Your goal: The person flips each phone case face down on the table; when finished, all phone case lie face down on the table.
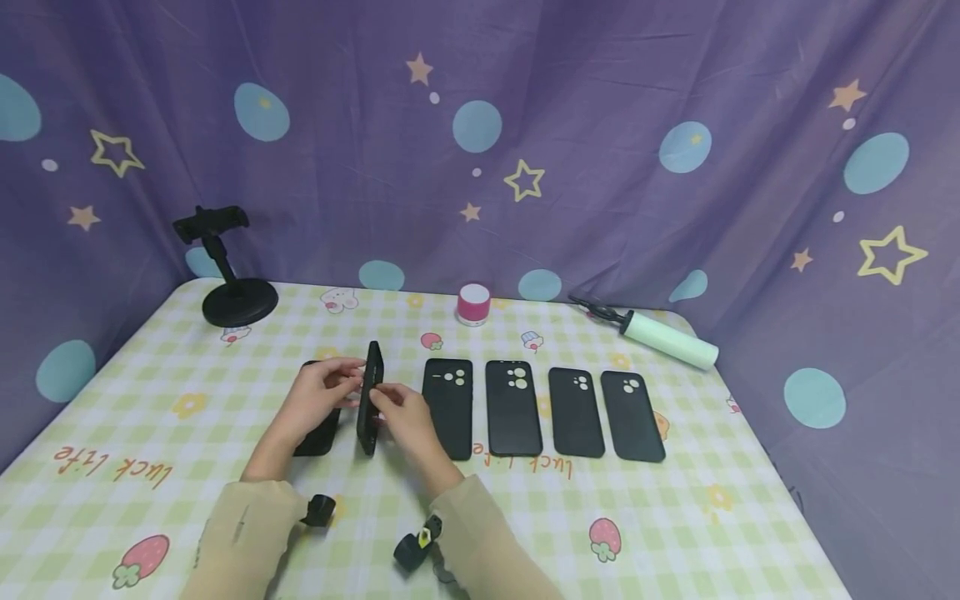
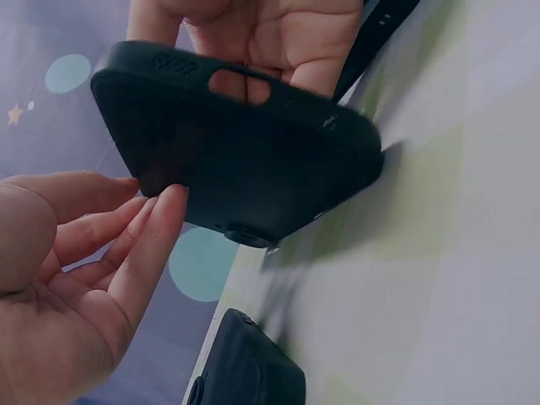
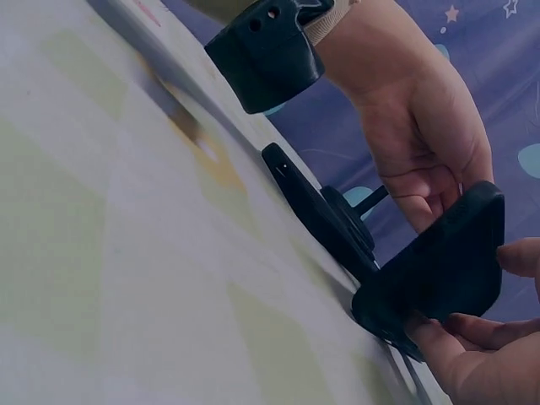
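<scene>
A black phone case (image 1: pixel 371 400) stands on its long edge between my two hands, just above the checked tablecloth. Thumb and fingers of my left hand (image 1: pixel 315 400) pinch its upper left side. From the other side, my right hand (image 1: pixel 408 421) grips it lower down. The left wrist view shows skin through the slot in the end of this case (image 2: pixel 194 126). Close by on the left, a second black phone case (image 1: pixel 322 433) lies flat, partly hidden under my left hand and forearm.
Several black phone cases with camera cutouts lie in a row to the right, beginning with one (image 1: pixel 450 417) beside my right hand. A black phone stand (image 1: pixel 238 302), a red-and-white cylinder (image 1: pixel 473 305) and a pale green pump-like tube (image 1: pixel 671 340) are along the back.
</scene>
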Demonstrator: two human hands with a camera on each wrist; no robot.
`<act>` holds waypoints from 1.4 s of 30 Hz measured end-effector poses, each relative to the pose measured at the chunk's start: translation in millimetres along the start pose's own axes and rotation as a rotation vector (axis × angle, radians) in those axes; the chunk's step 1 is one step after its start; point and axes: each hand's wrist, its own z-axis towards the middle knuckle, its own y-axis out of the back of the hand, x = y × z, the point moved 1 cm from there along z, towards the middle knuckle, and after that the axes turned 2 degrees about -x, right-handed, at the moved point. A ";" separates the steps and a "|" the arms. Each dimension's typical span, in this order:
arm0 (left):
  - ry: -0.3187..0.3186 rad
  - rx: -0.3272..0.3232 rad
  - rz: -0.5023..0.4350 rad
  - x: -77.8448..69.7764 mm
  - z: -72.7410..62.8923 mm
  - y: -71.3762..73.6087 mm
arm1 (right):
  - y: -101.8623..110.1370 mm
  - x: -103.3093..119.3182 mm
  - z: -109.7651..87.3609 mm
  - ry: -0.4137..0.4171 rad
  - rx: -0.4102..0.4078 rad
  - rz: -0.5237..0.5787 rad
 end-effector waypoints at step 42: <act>0.193 0.140 0.340 1.1 -0.8 -5.1 | 34.1 9.8 8.6 0.017 0.026 -0.083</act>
